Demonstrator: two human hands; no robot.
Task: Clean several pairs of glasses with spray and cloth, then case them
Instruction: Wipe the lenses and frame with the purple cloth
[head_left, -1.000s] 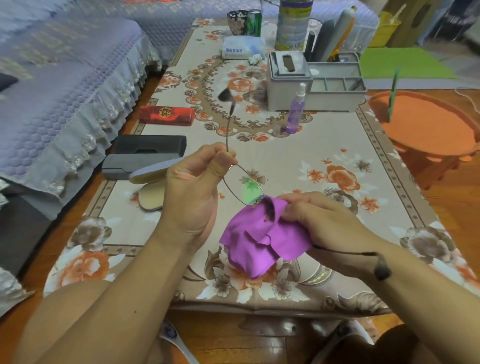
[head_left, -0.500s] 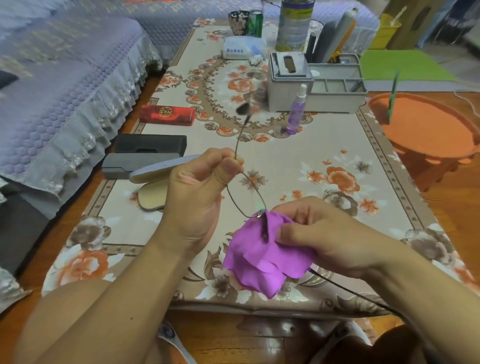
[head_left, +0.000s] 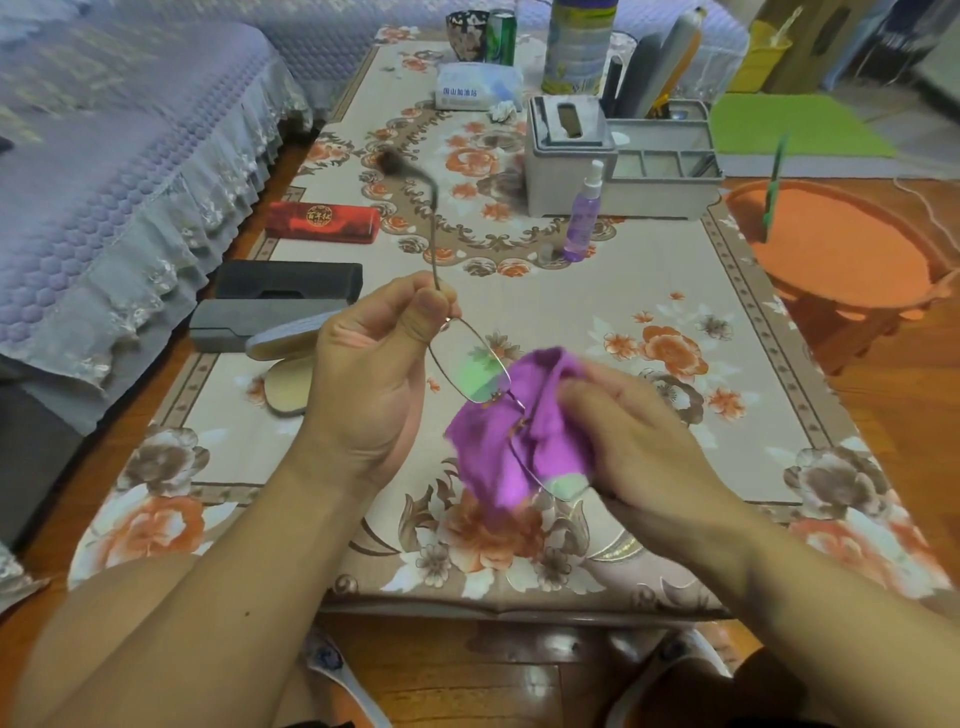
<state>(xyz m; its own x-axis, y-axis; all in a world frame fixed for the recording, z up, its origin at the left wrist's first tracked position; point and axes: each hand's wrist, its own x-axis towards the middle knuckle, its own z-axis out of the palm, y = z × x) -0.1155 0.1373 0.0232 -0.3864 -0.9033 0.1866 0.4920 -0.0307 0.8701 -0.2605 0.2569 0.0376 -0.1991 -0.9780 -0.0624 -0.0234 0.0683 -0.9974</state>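
Observation:
My left hand (head_left: 374, 374) pinches thin wire-framed glasses (head_left: 475, 371) at the hinge, with one temple arm sticking up and away over the table. One lens shows bare with a green glare. My right hand (head_left: 634, 441) presses a purple cloth (head_left: 511, 447) around the other lens, which is mostly covered. A purple spray bottle (head_left: 582, 218) stands upright at mid-table. At the left edge lie a red case (head_left: 322, 222), a black case (head_left: 288, 280), a grey case (head_left: 228, 325), and an open oval case (head_left: 283, 364).
A grey organiser with a tissue box (head_left: 618, 161) stands behind the spray bottle. A tissue pack (head_left: 475, 85), a cup, a can and a tall bottle crowd the far end. An orange stool (head_left: 841, 260) stands right of the floral table (head_left: 649, 291); a sofa lies left.
The glasses have tilted so the bare lens faces up again, and the raised temple arm has swung left. My right hand with the cloth has shifted slightly right along the frame.

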